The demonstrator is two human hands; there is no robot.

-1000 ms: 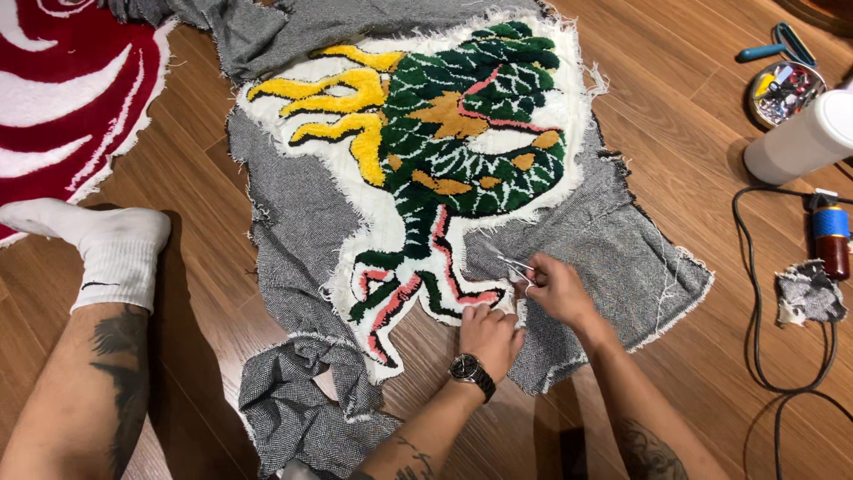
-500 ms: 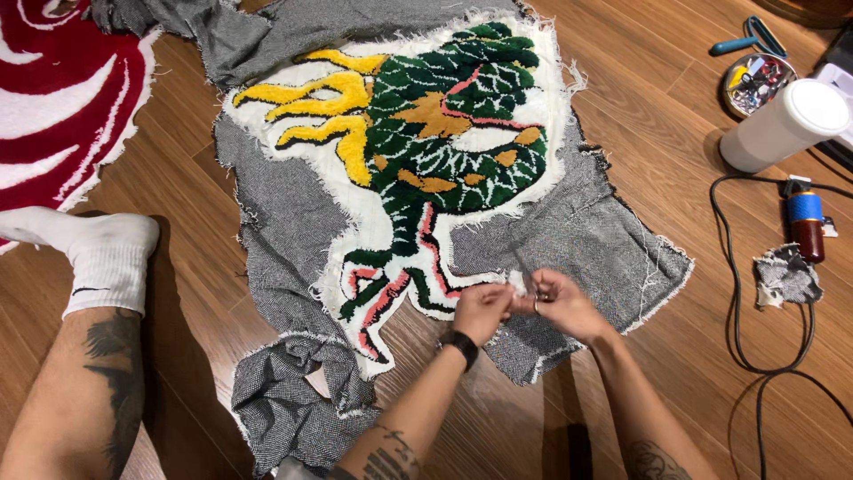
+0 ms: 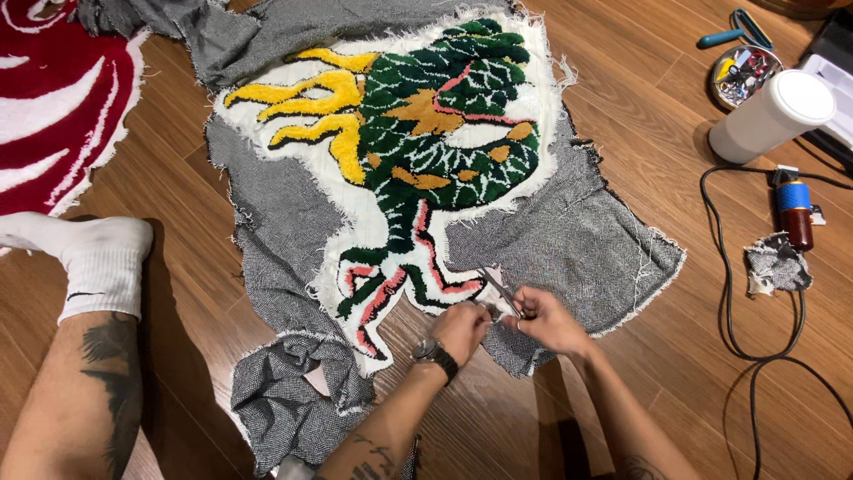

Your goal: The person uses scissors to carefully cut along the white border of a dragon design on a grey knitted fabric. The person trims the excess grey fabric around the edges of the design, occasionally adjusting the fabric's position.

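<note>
Gripping scissors [image 3: 499, 292] in my right hand [image 3: 551, 322], I pinch grey backing [image 3: 577, 249] with my left hand [image 3: 462, 329] beside the rug [image 3: 426, 151].

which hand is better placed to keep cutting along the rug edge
Right, probably: the right hand holds the scissors at the tufted rug edge, while the left hand pinches the grey backing cloth.

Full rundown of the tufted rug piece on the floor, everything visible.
The tufted rug piece lies flat on the wooden floor, pile side up. The design is mostly green pile with yellow branching shapes at the left, orange patches, white lines and border, and red-and-white striped limbs at the bottom. Frayed grey woven backing cloth surrounds it, bunched at the lower left. The left hand presses the bottom edge; the right hand holds scissors at that edge.
</note>
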